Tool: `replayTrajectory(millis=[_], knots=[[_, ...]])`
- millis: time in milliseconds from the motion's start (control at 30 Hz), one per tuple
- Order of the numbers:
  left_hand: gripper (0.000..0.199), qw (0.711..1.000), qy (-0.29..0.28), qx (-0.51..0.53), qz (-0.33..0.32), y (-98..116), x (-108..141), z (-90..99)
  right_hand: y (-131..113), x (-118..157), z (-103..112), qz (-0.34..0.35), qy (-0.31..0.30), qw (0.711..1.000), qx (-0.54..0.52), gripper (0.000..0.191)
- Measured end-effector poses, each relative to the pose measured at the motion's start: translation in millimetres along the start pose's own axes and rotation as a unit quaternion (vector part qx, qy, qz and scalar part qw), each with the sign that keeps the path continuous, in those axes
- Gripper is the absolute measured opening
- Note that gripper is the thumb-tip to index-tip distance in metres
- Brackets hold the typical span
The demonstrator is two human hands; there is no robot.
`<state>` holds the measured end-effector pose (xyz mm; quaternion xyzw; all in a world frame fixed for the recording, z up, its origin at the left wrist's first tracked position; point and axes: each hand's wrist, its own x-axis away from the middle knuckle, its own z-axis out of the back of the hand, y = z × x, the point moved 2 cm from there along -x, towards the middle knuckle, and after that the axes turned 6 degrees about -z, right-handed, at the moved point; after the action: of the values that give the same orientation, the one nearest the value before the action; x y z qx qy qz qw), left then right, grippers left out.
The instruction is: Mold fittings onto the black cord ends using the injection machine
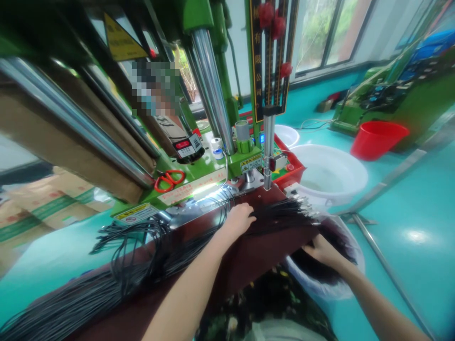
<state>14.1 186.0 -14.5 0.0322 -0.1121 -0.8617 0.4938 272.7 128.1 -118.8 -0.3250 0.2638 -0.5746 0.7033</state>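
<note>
The left hand (241, 219) reaches forward, palm down, its fingers loosely curled, with the bare forearm slanting up from the bottom of the view. The right hand (319, 249) is lower and off to the right, fingers bent inward, its forearm running down toward the lower right corner

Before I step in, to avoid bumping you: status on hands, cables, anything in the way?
Left hand at black cables, grip unclear. Right hand at brown tabletop's edge, by lined tub. Possible snag: loose cables along tabletop.
</note>
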Motion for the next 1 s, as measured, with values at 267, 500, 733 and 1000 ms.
replayTrajectory(millis=[267,500,733,1000], knots=[[0.016,0.994,0.079,0.058,0.039,-5,6,12.8,1,-3,-1,0.023,0.002,0.999,0.037,0.027],[0.021,0.988,0.132,0.084,0.014,8,35,30.4,-43,27,31,-0.022,-0.136,0.985,0.107,0.025],[0.019,0.994,0.090,0.055,0.012,33,73,15.5,-137,13,17,-0.026,-0.138,0.871,-0.471,0.047],[0.041,0.995,0.057,-0.003,0.077,53,152,-40.1,-178,-8,-4,-0.040,-0.223,0.785,-0.577,0.025]])
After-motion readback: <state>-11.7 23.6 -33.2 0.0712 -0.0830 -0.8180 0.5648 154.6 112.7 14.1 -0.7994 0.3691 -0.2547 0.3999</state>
